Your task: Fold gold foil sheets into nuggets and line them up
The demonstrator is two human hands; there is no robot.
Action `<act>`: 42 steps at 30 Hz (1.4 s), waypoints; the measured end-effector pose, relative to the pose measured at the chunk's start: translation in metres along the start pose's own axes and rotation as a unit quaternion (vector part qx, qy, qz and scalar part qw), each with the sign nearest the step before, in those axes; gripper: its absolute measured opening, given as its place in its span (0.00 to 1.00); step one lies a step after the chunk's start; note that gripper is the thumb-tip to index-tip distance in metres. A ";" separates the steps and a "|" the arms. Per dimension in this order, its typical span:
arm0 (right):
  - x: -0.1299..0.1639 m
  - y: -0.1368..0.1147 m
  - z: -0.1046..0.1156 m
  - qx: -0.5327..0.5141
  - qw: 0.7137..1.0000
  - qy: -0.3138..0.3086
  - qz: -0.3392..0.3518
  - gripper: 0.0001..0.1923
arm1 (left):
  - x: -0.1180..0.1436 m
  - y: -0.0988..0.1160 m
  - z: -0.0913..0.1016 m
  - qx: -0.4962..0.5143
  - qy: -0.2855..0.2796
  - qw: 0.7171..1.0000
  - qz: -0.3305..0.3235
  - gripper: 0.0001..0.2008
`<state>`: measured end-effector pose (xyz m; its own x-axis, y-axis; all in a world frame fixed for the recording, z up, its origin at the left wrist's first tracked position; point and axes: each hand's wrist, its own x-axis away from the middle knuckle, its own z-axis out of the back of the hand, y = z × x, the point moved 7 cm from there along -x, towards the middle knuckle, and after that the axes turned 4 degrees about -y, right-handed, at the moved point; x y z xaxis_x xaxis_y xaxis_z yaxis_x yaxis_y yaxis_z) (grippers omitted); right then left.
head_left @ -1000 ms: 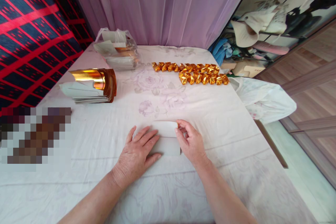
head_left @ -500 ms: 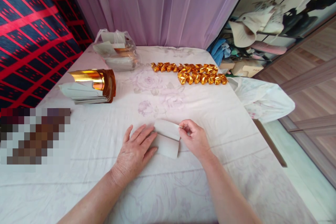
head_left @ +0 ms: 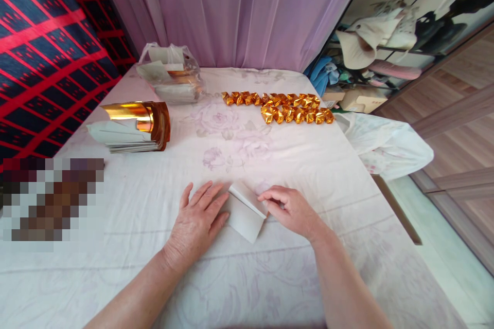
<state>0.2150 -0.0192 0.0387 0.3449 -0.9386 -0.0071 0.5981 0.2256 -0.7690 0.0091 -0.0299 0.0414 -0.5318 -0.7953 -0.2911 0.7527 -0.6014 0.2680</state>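
Note:
A pale grey-white sheet of paper point(head_left: 247, 218) lies on the cloth in front of me, turned at an angle, with its far edge folded over into a flap point(head_left: 247, 198). My left hand point(head_left: 200, 216) rests flat with the fingers spread, its fingertips at the sheet's left edge. My right hand point(head_left: 291, 211) has its fingers curled together at the right end of the flap; the exact grip is partly hidden. Farther off, small folded gold foil pieces point(head_left: 289, 113) stand in two rows. Left of them is a curved stack of gold-faced sheets point(head_left: 129, 128) with pale backs.
A clear plastic bag point(head_left: 170, 74) with more sheets stands at the back left. The table has a floral cloth point(head_left: 231, 293). Behind it hangs a purple curtain point(head_left: 231, 15). Shelves with shoes and a cap point(head_left: 358, 43) and a white bag point(head_left: 393, 144) are to the right.
The far flap has come down lower over the sheet, and the sheet has turned clockwise. My right hand has shifted slightly right and nearer to me. My left hand has barely moved.

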 end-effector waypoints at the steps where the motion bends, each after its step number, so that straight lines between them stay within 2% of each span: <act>1: 0.000 0.000 0.001 -0.003 1.000 0.008 0.002 0.11 | 0.000 0.000 0.001 0.002 0.001 1.000 0.001 0.16; 5: -0.002 0.002 0.004 0.007 0.998 0.069 -0.002 0.11 | 0.000 0.003 0.005 0.008 0.010 1.000 -0.008 0.17; 10: 0.003 0.016 0.019 0.034 0.973 0.216 -0.070 0.12 | 0.000 0.008 0.008 0.001 0.017 0.999 -0.038 0.17; 13: 0.006 0.019 0.022 0.037 0.965 0.242 -0.094 0.14 | 0.000 0.009 0.008 -0.003 0.017 0.999 -0.045 0.16; 15: 0.005 0.016 0.018 0.020 0.971 0.217 -0.095 0.14 | 0.000 0.010 0.008 -0.002 0.017 0.999 -0.048 0.15; 18: 0.001 0.009 0.005 -0.042 0.986 0.132 -0.090 0.15 | 0.000 0.012 0.008 0.003 0.016 0.998 -0.054 0.15; 21: 0.000 0.000 -0.008 -0.105 0.989 0.058 -0.087 0.15 | 0.000 0.014 0.008 0.012 0.019 0.998 -0.062 0.15; 28: -0.001 -0.004 -0.025 -0.177 0.980 -0.028 -0.084 0.15 | 0.000 0.015 0.005 0.027 0.003 0.997 -0.066 0.16; 34: 0.000 -0.009 -0.032 -0.182 0.979 -0.059 -0.077 0.15 | 0.000 0.014 0.007 0.032 0.015 0.998 -0.048 0.21; 42: 0.000 -0.024 -0.037 -0.180 0.978 -0.096 -0.036 0.14 | 0.000 0.012 0.004 0.023 0.032 0.998 -0.059 0.16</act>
<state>0.1741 -0.0338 0.0332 0.4609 -0.8749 0.1487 0.3437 0.0215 -0.9388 0.0166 -0.0380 0.0481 -0.5881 -0.7136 -0.3807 0.6675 -0.6940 0.2698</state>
